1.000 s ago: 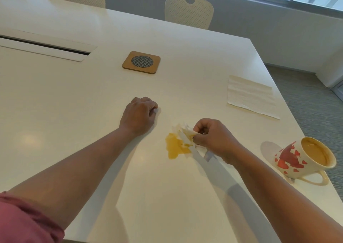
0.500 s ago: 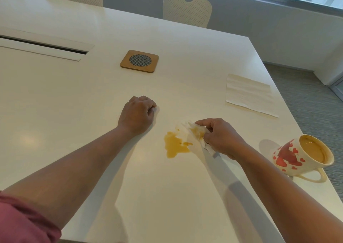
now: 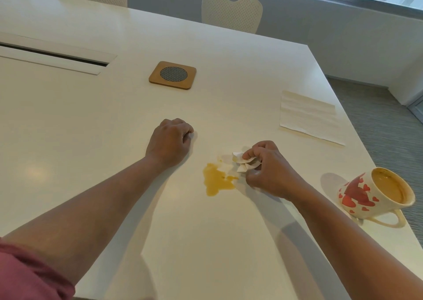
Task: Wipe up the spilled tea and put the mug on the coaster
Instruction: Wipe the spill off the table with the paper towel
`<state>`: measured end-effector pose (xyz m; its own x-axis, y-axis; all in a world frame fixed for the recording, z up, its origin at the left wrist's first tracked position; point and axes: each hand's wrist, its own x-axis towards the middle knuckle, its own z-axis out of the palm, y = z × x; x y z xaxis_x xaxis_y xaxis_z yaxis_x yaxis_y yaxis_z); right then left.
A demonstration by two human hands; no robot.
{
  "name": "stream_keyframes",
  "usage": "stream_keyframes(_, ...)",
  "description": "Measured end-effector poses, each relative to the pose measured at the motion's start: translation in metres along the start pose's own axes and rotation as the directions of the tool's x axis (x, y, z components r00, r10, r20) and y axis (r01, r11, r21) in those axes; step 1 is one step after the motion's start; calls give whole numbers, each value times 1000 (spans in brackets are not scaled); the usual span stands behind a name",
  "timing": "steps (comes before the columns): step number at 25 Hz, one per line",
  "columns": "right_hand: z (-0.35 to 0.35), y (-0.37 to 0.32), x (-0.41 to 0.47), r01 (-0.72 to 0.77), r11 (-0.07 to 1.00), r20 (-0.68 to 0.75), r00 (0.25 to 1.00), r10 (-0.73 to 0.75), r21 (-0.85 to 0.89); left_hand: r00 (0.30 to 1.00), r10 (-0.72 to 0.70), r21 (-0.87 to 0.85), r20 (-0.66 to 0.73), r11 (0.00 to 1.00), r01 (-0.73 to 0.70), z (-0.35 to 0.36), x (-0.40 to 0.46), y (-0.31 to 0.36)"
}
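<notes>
The white desk [image 3: 91, 139] carries a puddle of spilled tea [image 3: 217, 181] just left of the right hand [image 3: 270, 169], whose crumpled tissue [image 3: 242, 163] touches the surface. The heart-patterned mug [image 3: 375, 194] stands to that hand's right, a flat napkin [image 3: 309, 116] beyond it. The left hand [image 3: 169, 141] rests fisted on the desk, the wooden coaster [image 3: 172, 75] beyond it.

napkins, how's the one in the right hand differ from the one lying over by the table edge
The napkin in the right hand is crumpled into a wad; the spare napkin lies flat and spread out.
The held napkin shows yellow tea stains; the spare napkin looks clean.
The held napkin sits beside the tea spill, pinched by the right hand; the spare napkin lies untouched near the table's right edge.
Both are white paper.
</notes>
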<state>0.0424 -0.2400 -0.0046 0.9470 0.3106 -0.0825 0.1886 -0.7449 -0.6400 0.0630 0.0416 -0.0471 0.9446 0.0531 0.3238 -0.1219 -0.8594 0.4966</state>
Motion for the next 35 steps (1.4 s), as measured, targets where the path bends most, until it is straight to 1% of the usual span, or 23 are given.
stream_keyframes(2,2,-2,3,41,995,-91,995,-50,-90,1000,4,0,-2,1000,-4,0,0,-1)
stream_keyframes(4,0,-6,12,69,981,-141,985,-96,-182,1000,3,0,-9,1000,-3,0,0,-1)
stream_keyframes(7,-4,-14,33,115,912,-111,979,-172,-394,1000,-5,2,-1,1000,5,1,0,-1)
stream_keyframes(9,-3,-23,49,124,884,-58,984,-168,-450,1000,-14,0,3,1000,14,2,1,-1)
stream_keyframes(12,7,-42,69,199,865,92,980,-177,-461,1000,-28,0,7,1000,28,0,1,0)
stream_keyframes(15,18,-58,74,331,824,231,941,-249,-459,1000,-22,6,15,1000,22,-1,1,1)
stream_keyframes(20,25,-64,63,458,802,349,876,-334,-383,1000,-22,7,12,1000,22,-1,1,1)
stream_keyframes(24,11,-55,46,515,760,442,833,-333,-396,1000,-27,5,8,1000,27,-1,0,2)
stream_keyframes(27,-2,-47,31,481,770,452,846,-282,-419,999,-33,-3,10,999,33,-1,0,1)
stream_keyframes(32,-5,-40,8,317,841,408,904,-128,-439,999,-41,-9,18,999,41,-2,0,2)
stream_keyframes(34,-7,-38,1,197,920,391,919,-52,-339,999,-44,-10,21,999,44,-2,0,2)
stream_keyframes(35,-10,-37,-1,125,954,349,937,-23,-272,999,-44,-10,24,999,44,-2,0,2)
